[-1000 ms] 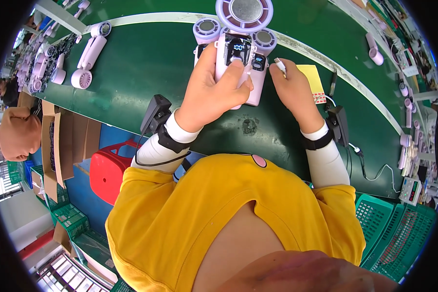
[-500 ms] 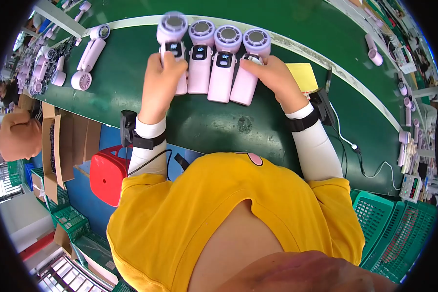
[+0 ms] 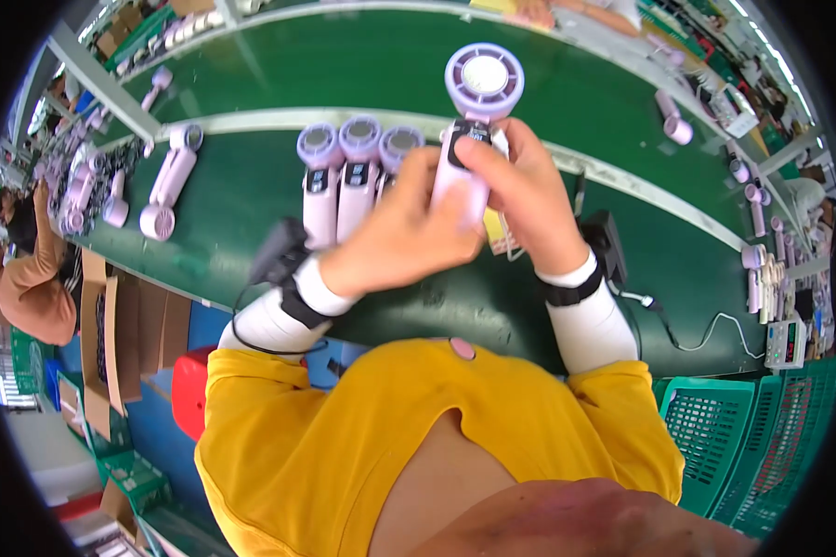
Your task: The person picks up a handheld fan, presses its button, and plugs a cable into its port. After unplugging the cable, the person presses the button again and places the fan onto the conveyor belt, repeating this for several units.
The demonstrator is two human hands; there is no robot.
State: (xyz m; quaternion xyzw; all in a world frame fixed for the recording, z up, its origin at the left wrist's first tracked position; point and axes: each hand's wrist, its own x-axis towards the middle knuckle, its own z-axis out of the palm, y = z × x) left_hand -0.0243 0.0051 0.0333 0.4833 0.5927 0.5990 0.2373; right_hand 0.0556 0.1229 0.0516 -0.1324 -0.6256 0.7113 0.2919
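Note:
A pale pink handheld fan (image 3: 484, 82) with a round lilac head and a dark display on its body is raised above the green bench. My left hand (image 3: 409, 227) is closed around the lower part of its body. Closed on the same fan from the other side, my right hand (image 3: 534, 195) has its thumb across the display. Three similar fans stand side by side to the left: an outer one (image 3: 320, 209), a middle one (image 3: 354, 200) and a third (image 3: 402, 144), whose body is mostly behind my left hand.
A folded pink fan (image 3: 171, 181) lies farther left on the bench (image 3: 251, 195). Partly behind my right hand is a yellow paper (image 3: 495, 227). A white cable (image 3: 711, 339) runs along the right side. Green baskets (image 3: 706, 427) stand lower right, an open carton (image 3: 102, 343) lower left.
The rightmost of the row's fans has been lifted up into both hands. My left hand has left the leftmost fan and moved right. The view has shifted, showing more of the far side.

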